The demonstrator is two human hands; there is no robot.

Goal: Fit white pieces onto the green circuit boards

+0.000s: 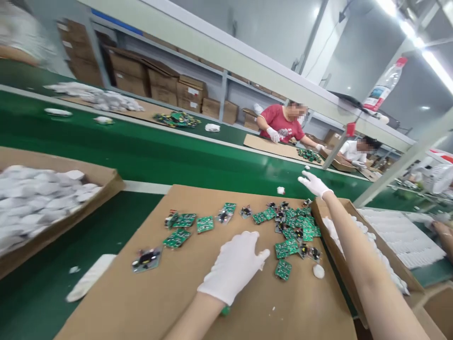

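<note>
My left hand [235, 267], in a white glove, hovers over the brown cardboard sheet [170, 302]. Its thumb stands apart from the bent fingers, and nothing shows between them. Just to its right lies a pile of green circuit boards [297, 222], with a single board [283, 269] at the near side. More boards [178, 238] are scattered to the left. My right hand [314, 184], also gloved, reaches over the edge of the green conveyor belt [212, 160] with fingers stretched and apart. A small white piece [307, 167] lies on the belt beyond its fingertips.
An open box of white pieces [368, 236] stands under my right forearm. Another box [106, 182] of white pieces is at the left. Across the belt, a person in a red shirt [279, 120] handles boards on cardboard. A slanted metal post [392, 170] rises at the right.
</note>
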